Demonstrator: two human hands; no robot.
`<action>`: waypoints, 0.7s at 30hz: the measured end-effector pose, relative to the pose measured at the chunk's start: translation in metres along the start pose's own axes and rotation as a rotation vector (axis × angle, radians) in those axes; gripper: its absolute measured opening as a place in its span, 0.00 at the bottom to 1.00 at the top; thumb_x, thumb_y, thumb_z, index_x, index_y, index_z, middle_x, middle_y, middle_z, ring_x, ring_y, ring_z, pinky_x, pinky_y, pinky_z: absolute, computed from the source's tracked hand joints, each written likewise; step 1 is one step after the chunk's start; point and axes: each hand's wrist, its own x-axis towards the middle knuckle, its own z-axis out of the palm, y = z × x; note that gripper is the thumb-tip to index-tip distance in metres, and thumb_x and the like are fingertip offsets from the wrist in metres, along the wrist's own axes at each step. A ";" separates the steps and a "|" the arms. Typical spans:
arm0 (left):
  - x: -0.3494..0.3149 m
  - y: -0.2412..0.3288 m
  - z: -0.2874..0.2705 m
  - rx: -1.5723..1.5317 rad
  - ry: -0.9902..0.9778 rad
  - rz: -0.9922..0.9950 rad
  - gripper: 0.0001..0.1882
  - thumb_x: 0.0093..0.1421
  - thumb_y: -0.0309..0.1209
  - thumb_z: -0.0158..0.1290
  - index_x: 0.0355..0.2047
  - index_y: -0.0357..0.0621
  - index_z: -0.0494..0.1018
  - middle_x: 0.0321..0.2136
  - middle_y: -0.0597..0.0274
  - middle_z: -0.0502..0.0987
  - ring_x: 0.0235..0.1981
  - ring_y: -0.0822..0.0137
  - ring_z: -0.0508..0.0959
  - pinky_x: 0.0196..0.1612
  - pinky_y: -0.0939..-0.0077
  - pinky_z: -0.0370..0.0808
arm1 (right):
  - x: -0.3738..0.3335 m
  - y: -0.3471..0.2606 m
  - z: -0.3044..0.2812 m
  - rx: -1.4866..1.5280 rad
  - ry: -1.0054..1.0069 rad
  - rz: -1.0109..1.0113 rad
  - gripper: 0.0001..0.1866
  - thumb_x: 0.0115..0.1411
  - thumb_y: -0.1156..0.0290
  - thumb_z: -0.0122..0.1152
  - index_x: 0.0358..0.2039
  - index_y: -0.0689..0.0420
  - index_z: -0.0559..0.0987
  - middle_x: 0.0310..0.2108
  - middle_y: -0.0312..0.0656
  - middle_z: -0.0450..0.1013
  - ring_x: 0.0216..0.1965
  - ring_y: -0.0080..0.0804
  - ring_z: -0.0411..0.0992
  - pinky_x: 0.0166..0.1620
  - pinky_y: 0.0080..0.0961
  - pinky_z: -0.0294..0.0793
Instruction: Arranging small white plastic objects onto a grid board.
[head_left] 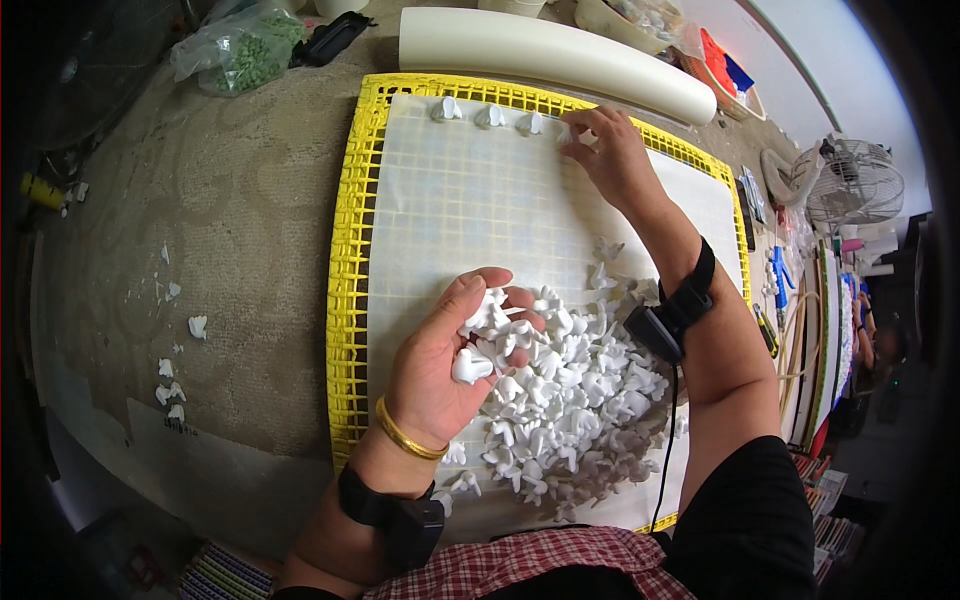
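The left hand [440,345] is half curled with its palm up, holding a few small white pieces [474,366]. Its arm [325,530] slants up from the bottom. Three white pieces stand in a row [490,117] at the top of the pale sheet [470,200]. A big pile [575,385] lies right beside the left hand. The right hand [577,136] reaches far up, fingers bent by the row's end; I can't tell if it pinches a piece.

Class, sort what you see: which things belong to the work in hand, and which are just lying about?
In the work:
white petal-shaped pieces
pale sheet
yellow grid rack

Apparently lying about:
cream roll
caged fan
clear bag of green pieces
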 end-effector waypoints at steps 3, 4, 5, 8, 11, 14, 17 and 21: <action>0.000 0.000 -0.001 0.010 -0.017 -0.007 0.17 0.69 0.41 0.44 0.51 0.43 0.69 0.42 0.54 0.77 0.43 0.61 0.78 0.38 0.70 0.75 | 0.000 0.002 0.002 -0.008 -0.059 0.041 0.14 0.48 0.73 0.71 0.37 0.57 0.81 0.34 0.43 0.77 0.39 0.44 0.73 0.45 0.37 0.72; 0.000 0.000 -0.002 0.009 -0.015 -0.006 0.17 0.69 0.41 0.44 0.51 0.43 0.69 0.42 0.54 0.77 0.43 0.61 0.78 0.38 0.70 0.75 | 0.000 -0.001 0.003 0.032 -0.045 0.108 0.15 0.47 0.73 0.71 0.37 0.57 0.81 0.34 0.44 0.77 0.38 0.43 0.73 0.45 0.36 0.73; 0.000 0.000 -0.002 0.005 -0.016 -0.004 0.17 0.69 0.41 0.44 0.51 0.43 0.69 0.42 0.54 0.77 0.43 0.61 0.78 0.38 0.70 0.75 | 0.001 -0.003 0.004 0.072 -0.032 0.174 0.16 0.46 0.73 0.72 0.38 0.58 0.82 0.34 0.44 0.77 0.38 0.43 0.74 0.44 0.35 0.74; 0.001 0.000 -0.001 0.002 -0.020 -0.003 0.17 0.69 0.41 0.44 0.50 0.43 0.69 0.42 0.54 0.77 0.43 0.61 0.78 0.38 0.70 0.75 | 0.003 0.007 0.007 0.134 -0.009 0.215 0.16 0.46 0.73 0.73 0.38 0.58 0.82 0.34 0.45 0.77 0.36 0.42 0.75 0.43 0.34 0.75; 0.000 0.000 0.000 -0.006 -0.005 -0.001 0.17 0.69 0.40 0.44 0.50 0.43 0.69 0.42 0.54 0.77 0.43 0.60 0.78 0.37 0.70 0.76 | 0.002 0.005 0.009 0.101 -0.026 0.205 0.17 0.45 0.72 0.73 0.38 0.58 0.82 0.32 0.44 0.76 0.37 0.41 0.75 0.44 0.34 0.74; 0.000 -0.001 0.001 -0.017 0.011 -0.006 0.17 0.69 0.39 0.44 0.50 0.43 0.70 0.43 0.54 0.77 0.43 0.60 0.77 0.36 0.71 0.76 | 0.005 0.011 0.006 0.047 -0.079 0.172 0.17 0.46 0.71 0.73 0.38 0.57 0.82 0.35 0.45 0.76 0.40 0.42 0.74 0.46 0.34 0.73; 0.001 -0.002 0.001 -0.021 0.005 -0.011 0.16 0.69 0.39 0.44 0.51 0.43 0.70 0.43 0.54 0.77 0.43 0.60 0.77 0.37 0.71 0.75 | 0.002 0.016 0.000 0.038 -0.005 0.099 0.17 0.48 0.70 0.73 0.40 0.56 0.82 0.39 0.43 0.74 0.41 0.40 0.73 0.47 0.33 0.72; 0.000 0.000 -0.003 -0.030 -0.005 0.001 0.16 0.69 0.39 0.44 0.51 0.44 0.70 0.44 0.55 0.77 0.44 0.60 0.77 0.37 0.71 0.74 | -0.001 0.022 -0.032 0.174 -0.039 0.187 0.20 0.50 0.71 0.71 0.45 0.55 0.81 0.37 0.40 0.72 0.39 0.34 0.73 0.44 0.29 0.73</action>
